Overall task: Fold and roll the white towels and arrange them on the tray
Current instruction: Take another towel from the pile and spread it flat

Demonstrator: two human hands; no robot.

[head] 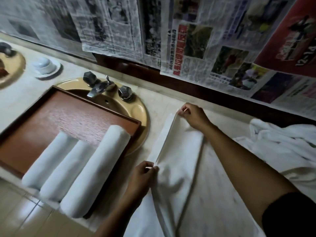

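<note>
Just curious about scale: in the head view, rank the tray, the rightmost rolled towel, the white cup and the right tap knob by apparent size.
1. tray
2. rightmost rolled towel
3. white cup
4. right tap knob
The cup sits farther away, so its real size is unsure.

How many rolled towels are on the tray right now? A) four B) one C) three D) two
C: three rolled towels lie side by side at the near end of the tray, while the left hand and right hand pinch an unrolled towel on the counter.
</note>
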